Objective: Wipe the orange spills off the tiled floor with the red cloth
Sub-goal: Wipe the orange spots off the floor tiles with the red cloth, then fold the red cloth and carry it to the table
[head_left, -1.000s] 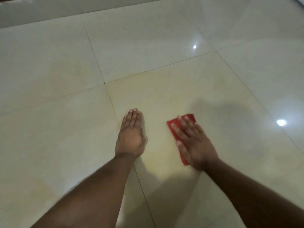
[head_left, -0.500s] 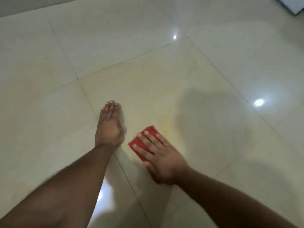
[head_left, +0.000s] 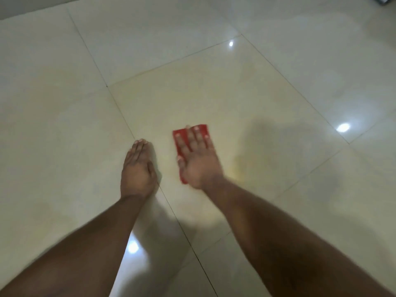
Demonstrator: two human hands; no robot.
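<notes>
On the pale glossy tiled floor (head_left: 214,86), both bare forearms reach forward from the bottom of the view, the person's weight seemingly over them. Flat on the tiles, the left hand (head_left: 138,170) has its fingers straight and together, pointing away from the camera, lying just left of a grout line; it grasps nothing. To its right, near but not touching, the right hand (head_left: 198,159) lies palm down with fingers straight and slightly spread, pressing the red cloth (head_left: 182,136) against the floor rather than clutching it. Folded into a narrow rectangle, the cloth sits almost wholly beneath this hand, its red showing past the fingertips, between the fingers and along the thumb side down to the wrist. Its long axis runs away from the camera, roughly in line with the fingers. A faint yellowish smear (head_left: 237,174) tints the tile just right of the right wrist.
</notes>
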